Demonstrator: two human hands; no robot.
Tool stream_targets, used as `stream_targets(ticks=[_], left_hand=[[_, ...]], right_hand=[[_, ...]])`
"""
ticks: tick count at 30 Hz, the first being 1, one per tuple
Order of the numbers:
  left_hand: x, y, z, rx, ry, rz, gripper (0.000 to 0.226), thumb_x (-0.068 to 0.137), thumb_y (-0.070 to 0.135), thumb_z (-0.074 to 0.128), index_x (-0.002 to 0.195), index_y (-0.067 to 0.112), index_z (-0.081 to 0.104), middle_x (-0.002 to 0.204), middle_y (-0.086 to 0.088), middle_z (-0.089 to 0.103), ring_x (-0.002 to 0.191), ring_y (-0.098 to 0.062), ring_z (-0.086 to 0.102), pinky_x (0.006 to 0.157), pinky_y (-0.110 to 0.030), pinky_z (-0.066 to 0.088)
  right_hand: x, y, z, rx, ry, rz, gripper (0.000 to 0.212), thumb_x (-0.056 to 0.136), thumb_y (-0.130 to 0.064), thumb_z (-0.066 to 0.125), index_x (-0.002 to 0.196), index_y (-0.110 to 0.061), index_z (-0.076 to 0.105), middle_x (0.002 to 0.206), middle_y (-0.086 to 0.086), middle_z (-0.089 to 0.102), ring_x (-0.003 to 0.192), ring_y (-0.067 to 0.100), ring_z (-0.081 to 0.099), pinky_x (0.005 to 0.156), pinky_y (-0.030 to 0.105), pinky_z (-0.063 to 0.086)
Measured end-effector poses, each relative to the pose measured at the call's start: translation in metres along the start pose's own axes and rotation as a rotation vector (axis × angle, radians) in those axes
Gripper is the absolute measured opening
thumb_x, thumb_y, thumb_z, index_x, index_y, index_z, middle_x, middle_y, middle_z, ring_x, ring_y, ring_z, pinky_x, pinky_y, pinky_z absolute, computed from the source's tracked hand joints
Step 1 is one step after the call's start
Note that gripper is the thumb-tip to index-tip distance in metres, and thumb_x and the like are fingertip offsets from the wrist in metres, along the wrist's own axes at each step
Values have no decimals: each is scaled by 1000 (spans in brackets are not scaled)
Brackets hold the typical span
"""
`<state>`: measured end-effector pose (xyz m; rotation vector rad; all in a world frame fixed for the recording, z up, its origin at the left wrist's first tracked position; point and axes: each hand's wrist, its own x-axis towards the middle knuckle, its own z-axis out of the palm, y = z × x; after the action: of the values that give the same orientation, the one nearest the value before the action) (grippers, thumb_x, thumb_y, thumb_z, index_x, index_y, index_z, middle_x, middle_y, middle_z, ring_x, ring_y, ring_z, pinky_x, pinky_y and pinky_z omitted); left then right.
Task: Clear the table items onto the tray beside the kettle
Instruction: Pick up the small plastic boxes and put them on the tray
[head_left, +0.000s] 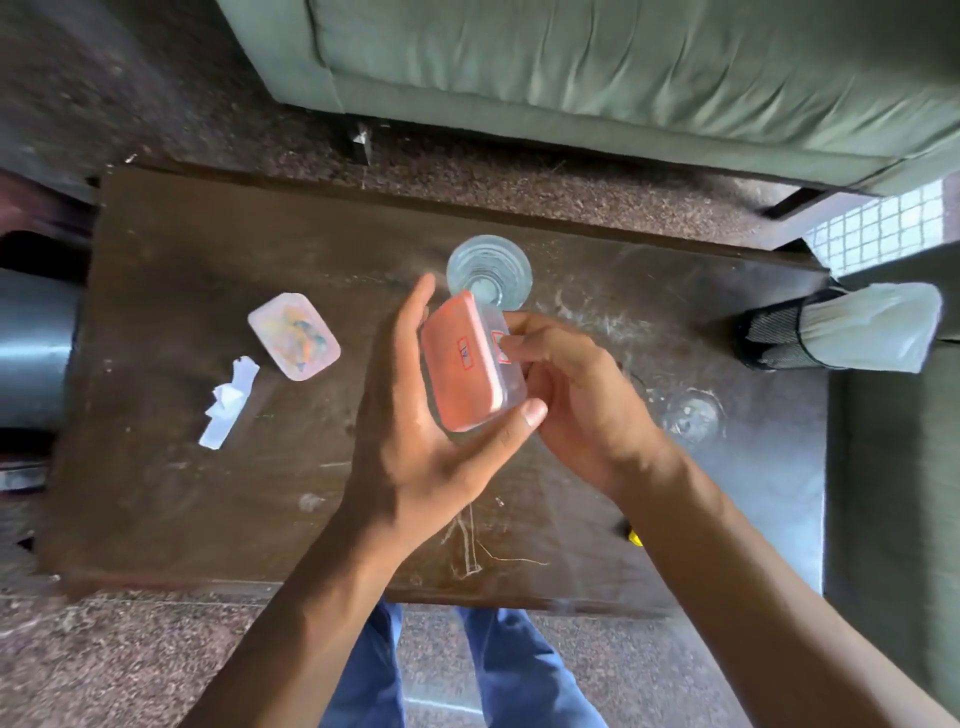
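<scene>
Above the dark wooden surface (166, 483), in the head view, I see both hands lifted around a small container with an orange-pink lid (470, 364), tilted on its side. My left hand (415, 436) cups it from the left, thumb tip on its lower corner, fingers straight up along the lid. My right hand (576, 400) grips its clear body from the right, fingers curled round it. Just behind the container a clear glass (488, 270) stands on the surface. A second lidded container (294, 335) lies left of the hands, with crumpled white paper (228, 402) near it. Another glass (693, 415) sits right of my right hand.
</scene>
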<state>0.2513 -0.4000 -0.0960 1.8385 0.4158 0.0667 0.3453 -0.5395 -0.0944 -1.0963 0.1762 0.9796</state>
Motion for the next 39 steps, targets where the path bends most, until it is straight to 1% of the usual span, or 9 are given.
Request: stream_targets(ticks=[8, 15, 20, 22, 26, 29, 32, 37, 39], left_hand=[[1, -7, -52, 136, 153, 122, 104, 82, 50, 88, 165, 6, 43, 152, 6, 53, 144, -4, 54, 116, -21, 46], [0, -40, -94, 215, 264, 150, 98, 78, 28, 96, 158, -3, 50, 154, -6, 56, 143, -22, 58, 118, -30, 49], [-3, -63, -128, 159, 312, 18, 97, 80, 30, 92, 161, -1, 46, 152, -19, 58, 145, -25, 58, 118, -43, 53], [-2, -67, -141, 259, 380, 13, 96, 81, 39, 89, 159, 0, 50, 151, -15, 61, 141, -15, 55, 117, -30, 50], [1, -76, -165, 342, 438, 8, 97, 77, 26, 100, 157, -1, 53, 147, -15, 63, 132, 0, 52, 114, -10, 40], [3, -80, -180, 346, 424, -28, 100, 76, 23, 102, 160, 3, 51, 151, -13, 61, 133, 12, 48, 110, 2, 27], [7, -84, -196, 346, 409, -28, 99, 79, 24, 99, 161, 3, 49, 154, -12, 58, 140, -14, 53, 115, -2, 27], [11, -90, -215, 327, 412, -42, 101, 79, 28, 98, 163, 5, 47, 155, -9, 55, 143, -26, 57, 117, -44, 50], [13, -95, -222, 307, 415, -43, 102, 79, 30, 98, 164, 5, 46, 156, -9, 54, 145, -26, 56, 119, -40, 49]], right_hand=[[32, 14, 49, 137, -37, 124, 49, 91, -23, 52, 128, 6, 67, 120, 25, 64, 110, 38, 57, 101, 50, 40], [62, 30, 79, -52, -75, 153, 38, 104, -26, 49, 120, -7, 77, 100, 13, 80, 80, 21, 74, 69, 30, 60], [86, 46, 100, -646, 216, -40, 19, 93, -17, 70, 110, -11, 78, 93, 4, 81, 86, 26, 76, 81, 40, 60], [96, 50, 112, -983, 229, -153, 22, 92, -18, 78, 114, -17, 77, 97, -8, 80, 93, 13, 76, 88, 32, 61], [123, 57, 137, -1597, 138, -194, 61, 89, -35, 78, 146, -24, 58, 143, 3, 67, 134, 25, 59, 112, 40, 48], [144, 65, 149, -1805, 26, -49, 92, 84, -42, 81, 161, -32, 31, 157, 10, 44, 144, 34, 42, 117, 45, 41], [163, 74, 158, -1978, 36, 20, 102, 78, -49, 84, 160, -37, 24, 155, 12, 38, 141, 36, 44, 108, 49, 48], [183, 77, 172, -2101, 95, 42, 82, 81, -49, 82, 148, -33, 37, 140, 14, 43, 129, 38, 52, 94, 48, 54], [186, 77, 175, -2084, 124, 49, 75, 83, -50, 80, 145, -29, 42, 137, 13, 44, 126, 39, 55, 90, 48, 55]])
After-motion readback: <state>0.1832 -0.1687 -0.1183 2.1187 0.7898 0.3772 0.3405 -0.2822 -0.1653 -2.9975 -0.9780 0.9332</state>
